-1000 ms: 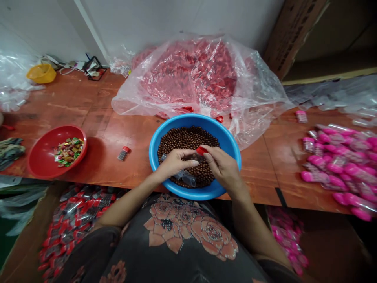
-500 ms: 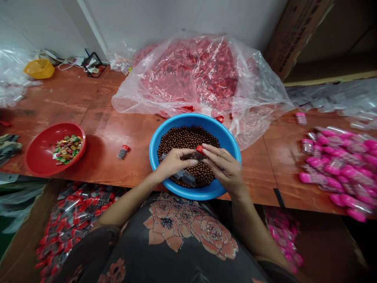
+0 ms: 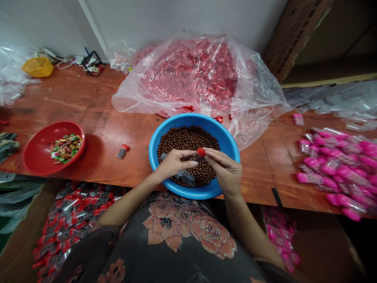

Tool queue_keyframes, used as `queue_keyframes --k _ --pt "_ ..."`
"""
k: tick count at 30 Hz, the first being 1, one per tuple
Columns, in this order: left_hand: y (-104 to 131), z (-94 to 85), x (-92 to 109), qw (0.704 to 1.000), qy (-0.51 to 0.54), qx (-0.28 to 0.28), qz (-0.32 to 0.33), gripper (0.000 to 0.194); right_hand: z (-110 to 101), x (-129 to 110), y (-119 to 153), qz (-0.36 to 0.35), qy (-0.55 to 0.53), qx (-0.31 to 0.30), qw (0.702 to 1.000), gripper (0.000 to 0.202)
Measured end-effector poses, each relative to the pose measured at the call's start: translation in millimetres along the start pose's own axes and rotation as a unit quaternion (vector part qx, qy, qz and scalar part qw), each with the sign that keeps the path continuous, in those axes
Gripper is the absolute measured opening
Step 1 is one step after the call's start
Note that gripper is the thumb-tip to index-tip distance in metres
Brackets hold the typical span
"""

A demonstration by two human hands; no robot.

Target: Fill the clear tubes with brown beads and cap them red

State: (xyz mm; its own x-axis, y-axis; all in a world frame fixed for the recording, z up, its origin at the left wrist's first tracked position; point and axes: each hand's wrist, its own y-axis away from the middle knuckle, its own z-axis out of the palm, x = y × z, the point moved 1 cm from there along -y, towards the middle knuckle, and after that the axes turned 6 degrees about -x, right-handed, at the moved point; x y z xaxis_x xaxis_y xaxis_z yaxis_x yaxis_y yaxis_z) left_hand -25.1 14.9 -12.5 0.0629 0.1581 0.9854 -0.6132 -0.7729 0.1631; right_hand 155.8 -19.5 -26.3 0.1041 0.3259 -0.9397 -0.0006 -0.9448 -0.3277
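Over a blue basin (image 3: 231,147) of shiny brown beads (image 3: 188,137), my left hand (image 3: 172,164) pinches a small clear jar (image 3: 193,157) between thumb and fingers. A red cap (image 3: 201,152) is at the jar's right end. My right hand (image 3: 227,173) grips this cap with thumb and fingertips; whether it is fully seated I cannot tell. Some clear empty jars (image 3: 186,178) lie on the beads below my left hand. On the table to the left lies a filled jar with a red cap (image 3: 123,151).
Behind the basin sits a large clear bag of red caps (image 3: 191,74). A red bowl (image 3: 35,157) with wrapped pieces stands left. Pink-capped jars (image 3: 341,165) are heaped right. Below the table's left edge is a box of red-capped jars (image 3: 73,224).
My right hand has turned slightly on the red cap, its fingers drawn closer together. My left hand stays nearly still with the jar. The view has shifted very slightly.
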Motion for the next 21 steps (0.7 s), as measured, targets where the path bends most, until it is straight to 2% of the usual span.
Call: queue_keyframes --k 4,8,10,13,15,17,21 --pt "0.9 1.3 0.9 1.000 -0.002 0.002 0.006 0.037 1.1 4.0 3.5 0.042 -0.038 0.035 0.998 0.022" --pt "1.9 3.2 2.8 1.000 0.006 -0.002 0.011 0.035 0.5 -1.0 6.2 -0.001 0.001 -0.002 1.000 0.024" --pt "2.6 4.3 4.2 1.000 0.022 0.004 0.011 0.034 0.1 -4.0 6.4 -0.045 0.055 -0.043 0.997 0.033" --pt "2.4 7.1 5.4 0.998 0.061 0.021 0.013 0.037 1.0 -4.8 5.5 -0.115 0.178 -0.099 0.972 0.066" --pt "0.3 11.1 4.6 0.995 0.096 0.035 0.018 0.038 2.3 -2.7 4.6 -0.143 0.243 -0.106 0.954 0.083" --pt "-3.6 16.6 1.9 0.987 0.150 0.057 0.011 0.038 4.0 -0.2 4.2 -0.157 0.272 -0.100 0.944 0.087" --pt "-12.2 29.6 -7.6 0.964 0.239 0.088 -0.076 0.061 7.5 0.7 5.2 -0.163 0.297 -0.118 0.933 0.085"
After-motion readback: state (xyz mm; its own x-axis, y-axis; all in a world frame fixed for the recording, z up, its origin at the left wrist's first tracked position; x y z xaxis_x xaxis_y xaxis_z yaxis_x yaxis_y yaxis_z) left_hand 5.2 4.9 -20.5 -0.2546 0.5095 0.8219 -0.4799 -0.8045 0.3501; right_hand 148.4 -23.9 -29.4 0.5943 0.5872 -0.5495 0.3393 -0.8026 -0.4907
